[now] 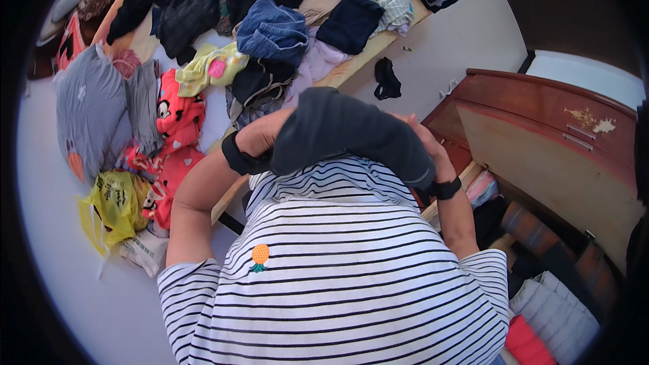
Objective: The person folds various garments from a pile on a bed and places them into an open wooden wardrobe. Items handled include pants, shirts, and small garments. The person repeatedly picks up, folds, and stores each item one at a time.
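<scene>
A dark grey garment [345, 132], bunched and bent in an arc, is held up against my striped shirt. My left hand [266, 134] is at its one end, the fingers hidden by the cloth. At the other end my right hand [421, 134] presses on the cloth from the outer side, its fingers partly showing. Just beyond lie a dark garment with straps [263, 81], a blue denim garment [274, 28], a folded navy garment [351, 23] and a yellow garment [210, 68].
Clothes cover a bed [334, 78]. A stuffed grey bag [91, 111], red patterned fabric [180, 106] and a yellow plastic bag [114, 203] stand left. A black garment [388, 78] lies on the floor. At right, an open wooden cabinet door [547, 162] adjoins stored clothes.
</scene>
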Available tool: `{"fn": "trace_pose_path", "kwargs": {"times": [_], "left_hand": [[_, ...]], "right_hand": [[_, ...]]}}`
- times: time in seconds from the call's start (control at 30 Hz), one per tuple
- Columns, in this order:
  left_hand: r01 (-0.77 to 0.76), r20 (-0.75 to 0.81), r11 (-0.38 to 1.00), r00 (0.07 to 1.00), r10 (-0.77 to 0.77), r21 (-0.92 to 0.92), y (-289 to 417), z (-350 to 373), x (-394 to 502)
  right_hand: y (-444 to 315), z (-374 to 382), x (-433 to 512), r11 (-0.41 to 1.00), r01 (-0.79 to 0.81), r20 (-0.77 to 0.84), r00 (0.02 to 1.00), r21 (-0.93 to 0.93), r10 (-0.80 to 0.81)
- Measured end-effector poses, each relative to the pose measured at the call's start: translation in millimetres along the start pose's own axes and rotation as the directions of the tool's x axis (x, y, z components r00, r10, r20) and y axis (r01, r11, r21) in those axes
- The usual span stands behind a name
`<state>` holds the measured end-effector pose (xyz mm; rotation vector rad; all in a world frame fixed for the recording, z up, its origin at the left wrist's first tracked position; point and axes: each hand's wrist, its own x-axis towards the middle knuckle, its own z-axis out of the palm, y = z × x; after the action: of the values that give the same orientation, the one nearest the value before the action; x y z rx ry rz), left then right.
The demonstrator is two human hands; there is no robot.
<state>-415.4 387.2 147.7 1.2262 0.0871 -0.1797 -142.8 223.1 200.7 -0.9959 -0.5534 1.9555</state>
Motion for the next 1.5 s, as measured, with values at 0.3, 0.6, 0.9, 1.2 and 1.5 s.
{"fn": "trace_pose_path", "kwargs": {"times": [0.3,0.6,0.9,1.2,1.5], "left_hand": [[-0.173,-0.380,0.864,0.925,-0.023,-0.473,-7,-44,17],[-0.378,-0.576,0.717,0.816,-0.041,-0.586,-23,-96,76],[-0.496,-0.495,-0.024,0.861,0.114,-0.868,-28,-72,75],[-0.569,-0.611,0.274,0.785,-0.100,-0.775,-5,-44,45],[-0.332,-0.449,0.342,0.819,-0.359,-0.879,-60,-37,65]], "right_hand": [[60,-58,9,0.883,0.375,0.001,0.920,0.283,-0.391],[12,-79,101,0.909,0.412,-0.587,0.752,0.066,-0.299],[-23,-137,122,0.892,0.437,-0.568,0.766,0.117,-0.301],[-23,-156,146,0.669,0.351,-0.353,0.925,0.655,-0.140],[-50,-148,170,0.965,0.126,-0.366,0.930,0.231,-0.034]]}}
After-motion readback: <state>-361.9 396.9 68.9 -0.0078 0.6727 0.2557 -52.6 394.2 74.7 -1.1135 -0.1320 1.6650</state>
